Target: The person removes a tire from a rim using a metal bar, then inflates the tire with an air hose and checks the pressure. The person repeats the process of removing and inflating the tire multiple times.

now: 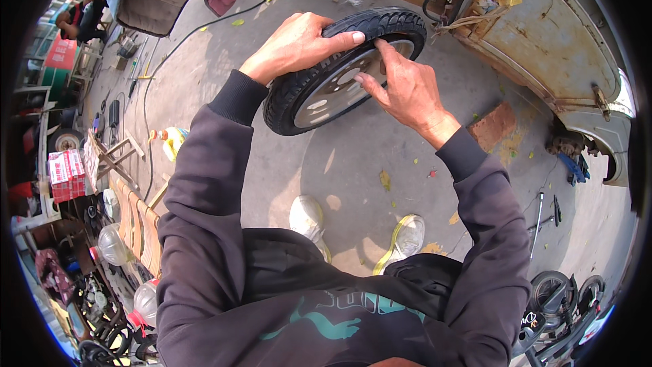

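A small wheel with a black rubber tyre (290, 97) and a pale metal rim (326, 104) stands tilted on the concrete ground in front of me. My left hand (305, 43) lies over the upper tread, its thumb along the tyre's near side and its fingers hidden behind the tread. On the right, my right hand (407, 81) has its index fingertip at the edge between tyre and rim. Its thumb is apart from that finger, over the wheel's face, and its other fingers are curled.
A rusty vehicle body (555, 35) curves around the upper right, near a brick (492, 125). Wrench-like tools and pliers (557, 210) lie at right. A wooden folding stool (114, 155), a yellow bottle (174, 142) and a cable (146, 112) are at left. Farther back is another person (84, 18).
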The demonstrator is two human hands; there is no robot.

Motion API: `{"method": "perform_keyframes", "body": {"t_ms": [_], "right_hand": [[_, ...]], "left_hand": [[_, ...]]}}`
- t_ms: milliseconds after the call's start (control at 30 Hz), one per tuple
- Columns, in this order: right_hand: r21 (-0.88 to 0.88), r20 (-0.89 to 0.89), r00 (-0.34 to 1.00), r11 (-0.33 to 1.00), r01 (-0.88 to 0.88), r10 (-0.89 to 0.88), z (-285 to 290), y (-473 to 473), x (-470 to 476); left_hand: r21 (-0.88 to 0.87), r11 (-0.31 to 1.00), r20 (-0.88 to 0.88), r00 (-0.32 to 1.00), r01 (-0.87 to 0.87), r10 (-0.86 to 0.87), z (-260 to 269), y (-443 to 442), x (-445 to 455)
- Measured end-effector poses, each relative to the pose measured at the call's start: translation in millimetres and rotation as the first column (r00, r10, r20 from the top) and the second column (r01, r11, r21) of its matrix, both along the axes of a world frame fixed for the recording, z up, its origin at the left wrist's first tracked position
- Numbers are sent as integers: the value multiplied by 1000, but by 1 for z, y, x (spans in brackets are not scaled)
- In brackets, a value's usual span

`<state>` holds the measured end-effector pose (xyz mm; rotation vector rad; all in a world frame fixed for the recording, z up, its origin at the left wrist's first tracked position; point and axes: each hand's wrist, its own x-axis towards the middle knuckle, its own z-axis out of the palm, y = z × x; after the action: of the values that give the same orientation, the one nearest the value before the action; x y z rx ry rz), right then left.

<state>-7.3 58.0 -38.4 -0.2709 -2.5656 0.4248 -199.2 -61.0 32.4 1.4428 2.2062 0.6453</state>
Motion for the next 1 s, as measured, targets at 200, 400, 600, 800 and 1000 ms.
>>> {"method": "perform_keyframes", "body": {"t_ms": [200,400,600,800,1000], "right_hand": [[78,105,994,997,-16,7,18,1,-11],[295,52,998,954,-52,39,13,3,-11],[306,50,996,948,-90,78,13,-17,-13],[508,163,983,847,-154,81,-5,-76,-25],[485,181,950,817,-312,255,-40,-101,-31]], "left_hand": [[-19,1000,-43,999,-16,16,-9,5,-10],[19,1000,-88,996,5,-3,-7,12,1],[38,999,-156,988,-2,8,-12,19,2],[23,999,-211,977,45,-39,-16,33,3],[28,999,-193,980,46,-40,-11,41,1]]}}
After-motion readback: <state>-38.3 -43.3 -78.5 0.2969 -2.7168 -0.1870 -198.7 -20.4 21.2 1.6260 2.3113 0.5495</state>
